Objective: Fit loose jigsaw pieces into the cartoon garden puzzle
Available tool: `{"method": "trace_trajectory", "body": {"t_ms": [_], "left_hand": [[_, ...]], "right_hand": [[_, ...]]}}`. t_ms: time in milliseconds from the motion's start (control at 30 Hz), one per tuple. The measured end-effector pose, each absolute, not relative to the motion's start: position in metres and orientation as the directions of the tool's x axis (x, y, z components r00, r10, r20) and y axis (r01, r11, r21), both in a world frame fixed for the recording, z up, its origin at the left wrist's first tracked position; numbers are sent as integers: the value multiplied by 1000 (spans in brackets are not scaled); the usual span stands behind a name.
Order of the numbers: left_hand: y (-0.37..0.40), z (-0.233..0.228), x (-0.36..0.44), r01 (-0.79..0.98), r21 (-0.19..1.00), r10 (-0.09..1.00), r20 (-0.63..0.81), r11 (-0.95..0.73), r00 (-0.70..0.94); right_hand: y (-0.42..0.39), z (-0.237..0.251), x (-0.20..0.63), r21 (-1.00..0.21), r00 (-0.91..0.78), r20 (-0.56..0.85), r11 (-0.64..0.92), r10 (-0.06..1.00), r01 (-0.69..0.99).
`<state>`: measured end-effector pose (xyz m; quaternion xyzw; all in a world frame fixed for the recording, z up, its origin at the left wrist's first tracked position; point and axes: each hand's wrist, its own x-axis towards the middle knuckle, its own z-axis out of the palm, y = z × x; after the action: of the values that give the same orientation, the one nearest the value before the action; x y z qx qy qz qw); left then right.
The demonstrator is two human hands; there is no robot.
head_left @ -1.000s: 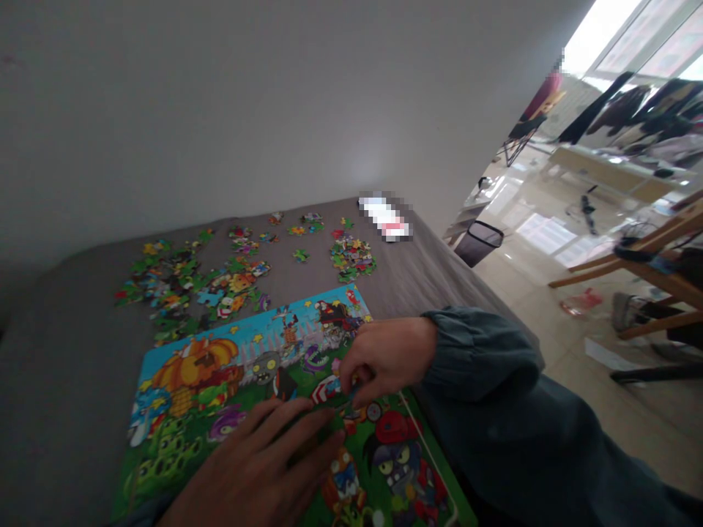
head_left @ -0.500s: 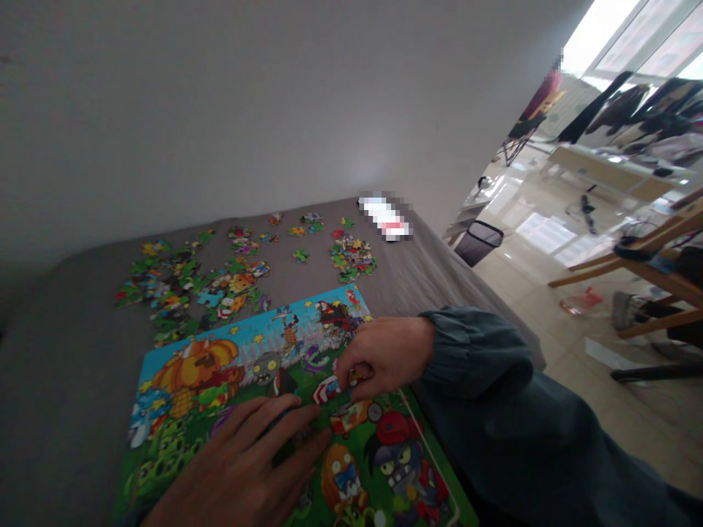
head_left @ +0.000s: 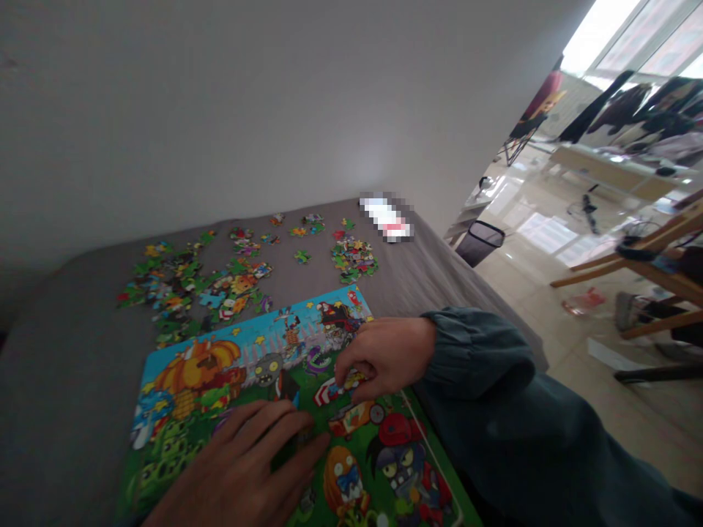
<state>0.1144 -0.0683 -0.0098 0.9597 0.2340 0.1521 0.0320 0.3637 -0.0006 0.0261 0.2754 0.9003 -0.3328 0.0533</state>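
Puzzle piece (head_left: 351, 380) pinched in right hand (head_left: 384, 356) fingers over puzzle board (head_left: 231, 351), mid-right. Left hand (head_left: 242, 468) flat, fingers spread, holding nothing. Best to align tabs, press down gently, keep board steady.

No text, number or brand can be read anywhere. The jigsaw puzzle (head_left: 263, 366) at lower centre bears only cartoon pictures.

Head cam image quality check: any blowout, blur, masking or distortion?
Head view: window at top right blown out to white, with glare on the glossy floor; tabletop dim, left hand in shadow and soft; a pixelated patch masks something on the grey cloth; horizon tilted, with wide-angle stretching at the edges.
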Motion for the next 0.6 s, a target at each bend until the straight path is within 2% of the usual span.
{"method": "trace_trajectory", "body": {"t_ms": [267, 333, 400, 467, 533, 600], "left_hand": [[-66, 3, 123, 420, 71, 419, 327, -905, 847], [-65, 3, 120, 399, 50, 396, 296, -915, 869], [-63, 3, 115, 368, 36, 364, 273, -929, 891], [-60, 2, 110, 348, 28, 342, 276, -937, 898], [-58, 1, 105, 338, 12, 326, 304, -941, 895], [-55, -1, 101, 349, -19, 322, 346, -937, 881]], "right_hand": [[-2, 26, 363, -590, -842, -272, 610, 467, 529], [-1, 27, 364, -606, -841, -225, 605, 492, 516], [3, 26, 369, -619, -809, -115, 595, 576, 512], [13, 22, 377, -613, -682, 50, 562, 730, 556], [28, 14, 390, -595, -442, 227, 483, 868, 642], [46, 4, 403, -573, -219, 369, 406, 903, 712]]}}
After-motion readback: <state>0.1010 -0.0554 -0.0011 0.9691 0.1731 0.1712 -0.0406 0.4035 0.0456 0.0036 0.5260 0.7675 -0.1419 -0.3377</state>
